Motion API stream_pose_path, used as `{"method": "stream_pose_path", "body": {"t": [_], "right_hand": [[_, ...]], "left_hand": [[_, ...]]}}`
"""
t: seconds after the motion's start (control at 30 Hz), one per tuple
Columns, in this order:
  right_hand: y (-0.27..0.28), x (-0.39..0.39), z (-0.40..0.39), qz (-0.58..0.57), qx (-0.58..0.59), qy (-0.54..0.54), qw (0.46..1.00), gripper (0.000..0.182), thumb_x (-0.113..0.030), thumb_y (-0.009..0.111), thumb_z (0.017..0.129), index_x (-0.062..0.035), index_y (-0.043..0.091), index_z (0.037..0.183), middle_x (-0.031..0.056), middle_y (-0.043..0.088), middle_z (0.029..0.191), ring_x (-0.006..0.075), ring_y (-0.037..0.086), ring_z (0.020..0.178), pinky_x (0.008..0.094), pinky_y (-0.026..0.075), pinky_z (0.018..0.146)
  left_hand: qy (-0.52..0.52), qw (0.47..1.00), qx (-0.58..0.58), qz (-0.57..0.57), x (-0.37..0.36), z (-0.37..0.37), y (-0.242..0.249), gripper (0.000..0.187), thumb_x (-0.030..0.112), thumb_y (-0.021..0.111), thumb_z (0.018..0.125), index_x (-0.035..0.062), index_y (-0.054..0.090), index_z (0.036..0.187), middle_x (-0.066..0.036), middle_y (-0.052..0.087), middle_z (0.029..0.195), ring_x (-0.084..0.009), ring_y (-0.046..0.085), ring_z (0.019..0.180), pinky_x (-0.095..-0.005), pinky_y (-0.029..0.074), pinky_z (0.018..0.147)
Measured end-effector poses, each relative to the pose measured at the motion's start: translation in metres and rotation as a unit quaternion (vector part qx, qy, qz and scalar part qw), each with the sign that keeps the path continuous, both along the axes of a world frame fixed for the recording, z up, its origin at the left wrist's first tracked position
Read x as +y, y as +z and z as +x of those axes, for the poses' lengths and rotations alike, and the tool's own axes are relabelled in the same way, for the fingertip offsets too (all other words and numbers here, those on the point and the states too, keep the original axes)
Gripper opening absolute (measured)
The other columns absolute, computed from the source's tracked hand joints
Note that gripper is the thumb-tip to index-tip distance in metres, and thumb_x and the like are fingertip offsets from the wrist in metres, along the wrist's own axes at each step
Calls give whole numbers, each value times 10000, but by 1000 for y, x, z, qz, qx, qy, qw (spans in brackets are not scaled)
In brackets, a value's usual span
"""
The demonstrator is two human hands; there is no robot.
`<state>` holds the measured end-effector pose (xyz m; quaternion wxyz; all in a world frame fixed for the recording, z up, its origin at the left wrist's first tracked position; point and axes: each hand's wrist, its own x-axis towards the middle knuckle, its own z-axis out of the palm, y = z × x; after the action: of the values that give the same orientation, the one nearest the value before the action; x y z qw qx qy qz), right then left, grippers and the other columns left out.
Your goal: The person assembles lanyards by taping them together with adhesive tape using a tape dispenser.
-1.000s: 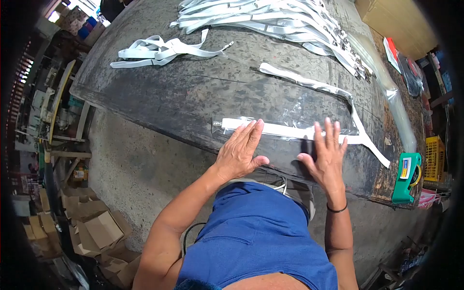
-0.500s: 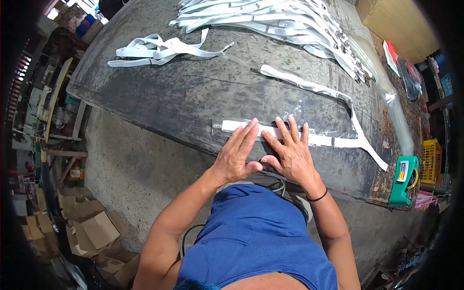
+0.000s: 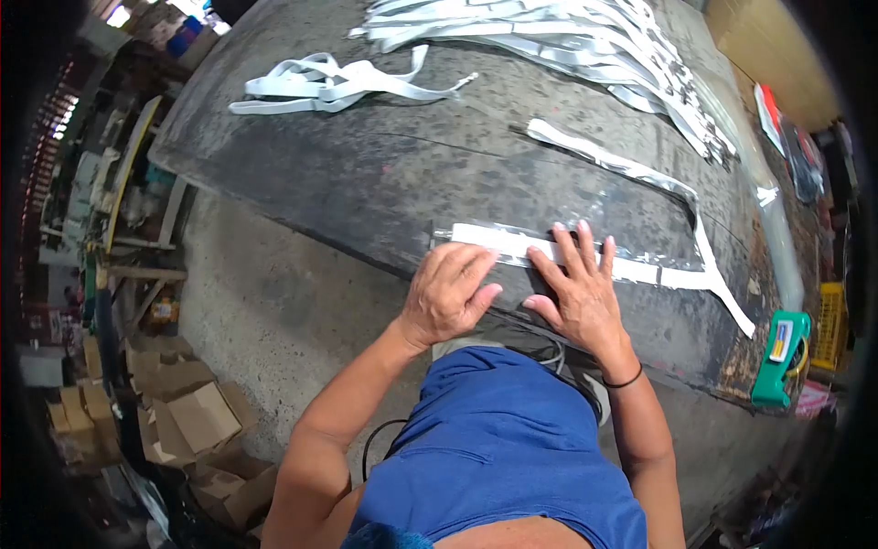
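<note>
A white Y-shaped strap, looking like a pair of suspenders (image 3: 681, 276), lies along the near side of the worktable, partly inside a clear plastic sleeve (image 3: 512, 231). My right hand (image 3: 585, 297) rests flat on the sleeved part with its fingers spread. To its left, my left hand (image 3: 450, 291) touches the near edge of the sleeve close to its end. Its fingers are bent and side by side, the thumb stands apart, and nothing shows in its grasp. One arm of the strap curves back up the table in shiny plastic.
The dark worktable (image 3: 366, 174) carries a loose white strap bundle (image 3: 338, 84) and a large pile of white straps (image 3: 549, 41). A green tape dispenser (image 3: 777, 361) sits at the right corner beside a roll of clear plastic (image 3: 773, 238). Cardboard boxes (image 3: 197, 421) lie on the floor, lower left.
The left hand's fingers have bent and drawn back from the strap toward the sleeve's near edge. My right hand stays flat on it. The whole view has shifted slightly.
</note>
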<state>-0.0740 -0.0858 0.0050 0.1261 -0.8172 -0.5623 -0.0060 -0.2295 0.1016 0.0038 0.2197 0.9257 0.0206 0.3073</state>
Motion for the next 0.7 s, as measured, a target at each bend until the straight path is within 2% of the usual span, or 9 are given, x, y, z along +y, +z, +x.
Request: {"method": "stream_pose_path", "body": {"t": [0.03,0.13,0.17,0.3,0.5,0.7], "right_hand": [[1,0,0,4,-7,1,1000,631,-559,649,854,-229,568,1386,160,405,1521,424,297,1445,688,174,1131],[1,0,0,7,1,0,1000,630,-570,643,857,-240,566,1389,159,406,1519,424,297,1442,689,190,1126],[1,-1,0,4,0,-5,1000,630,-570,643,857,-240,566,1389,159,406,1519,424,297,1442,689,190,1126],[0,-1,0,9,7,-7,1000,637,-581,634,860,-247,562,1398,155,403,1526,424,293,1444,694,190,1124],[0,-1,0,15,19,-5,1000,641,-586,625,866,-246,558,1405,148,401,1532,421,283,1449,696,190,1124],[-1,-2,1,17,24,-6,1000,644,-582,628,866,-248,551,1411,147,400,1533,421,282,1450,695,187,1126]], "left_hand": [[-6,999,33,11,0,5,1,483,197,784,781,0,649,1201,-136,609,1188,-319,566,1091,-424,464,938],[-17,996,70,53,0,18,-4,522,238,787,783,-1,634,1220,-131,592,1213,-314,547,1118,-435,438,956],[-18,993,97,70,1,19,-5,544,301,773,798,5,628,1231,-121,582,1228,-304,527,1143,-443,408,967],[-20,986,121,111,0,22,-10,555,405,723,837,37,632,1243,-105,572,1230,-289,509,1155,-452,380,967],[-15,982,125,140,-1,23,-11,571,479,655,876,55,629,1258,-99,564,1232,-283,504,1145,-444,372,951],[-9,981,131,142,-2,24,-12,548,480,644,887,84,631,1266,-95,554,1234,-277,504,1145,-443,370,951]]}}
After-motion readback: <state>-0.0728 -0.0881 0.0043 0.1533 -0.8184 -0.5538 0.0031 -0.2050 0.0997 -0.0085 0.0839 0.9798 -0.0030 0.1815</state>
